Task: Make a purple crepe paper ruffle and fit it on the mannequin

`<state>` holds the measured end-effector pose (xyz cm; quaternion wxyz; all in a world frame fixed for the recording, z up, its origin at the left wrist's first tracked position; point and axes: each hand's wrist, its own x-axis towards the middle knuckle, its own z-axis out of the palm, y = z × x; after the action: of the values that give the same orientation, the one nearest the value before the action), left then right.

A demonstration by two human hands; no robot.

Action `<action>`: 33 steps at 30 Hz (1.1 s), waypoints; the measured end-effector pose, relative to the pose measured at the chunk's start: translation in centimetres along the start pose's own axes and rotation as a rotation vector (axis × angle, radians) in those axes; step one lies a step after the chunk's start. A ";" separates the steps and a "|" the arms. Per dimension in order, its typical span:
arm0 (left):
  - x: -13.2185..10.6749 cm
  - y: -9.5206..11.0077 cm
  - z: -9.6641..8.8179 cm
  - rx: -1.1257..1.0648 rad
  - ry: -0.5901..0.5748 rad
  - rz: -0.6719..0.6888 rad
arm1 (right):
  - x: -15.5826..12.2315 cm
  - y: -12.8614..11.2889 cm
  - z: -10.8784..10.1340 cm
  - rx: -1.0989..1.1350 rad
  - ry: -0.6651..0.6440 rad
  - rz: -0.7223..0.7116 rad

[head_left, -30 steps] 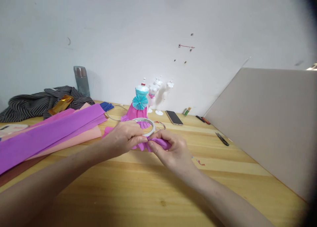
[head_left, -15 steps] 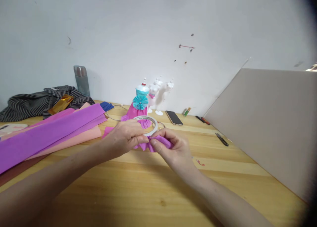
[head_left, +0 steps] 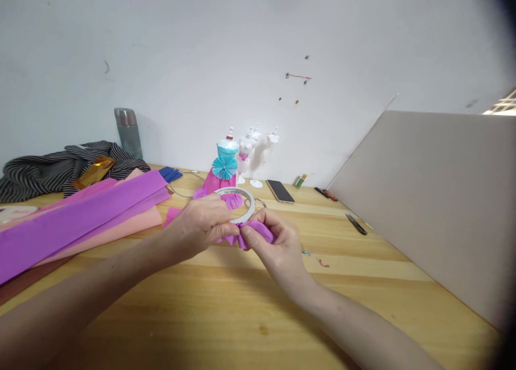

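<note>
My left hand and my right hand meet over the wooden table, both pinching a gathered piece of purple crepe paper. A roll of white tape lies just behind my fingers. Behind it stands a small mannequin in a pink and teal paper dress, with white bare mannequins beside it.
Long purple and peach crepe sheets lie at the left, with striped cloth and a grey flask behind. A phone, small snips and a grey board are at the right.
My right fingers have curled further round the purple paper and shifted slightly toward the left hand. The view has drifted a little.
</note>
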<state>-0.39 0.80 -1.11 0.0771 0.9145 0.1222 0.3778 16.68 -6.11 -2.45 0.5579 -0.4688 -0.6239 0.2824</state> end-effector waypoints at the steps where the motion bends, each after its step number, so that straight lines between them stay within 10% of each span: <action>1: 0.0 0.0 0.0 0.018 0.003 0.001 | -0.1 0.0 0.1 0.003 0.015 -0.003; 33: -0.1 0.7 0.4 0.022 -0.003 -0.062 | -0.1 1.7 1.2 0.152 0.084 0.011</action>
<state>-0.08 0.13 -1.28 0.0789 0.9118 0.1544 0.3723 15.99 -5.30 -4.28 0.6159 -0.4398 -0.5743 0.3121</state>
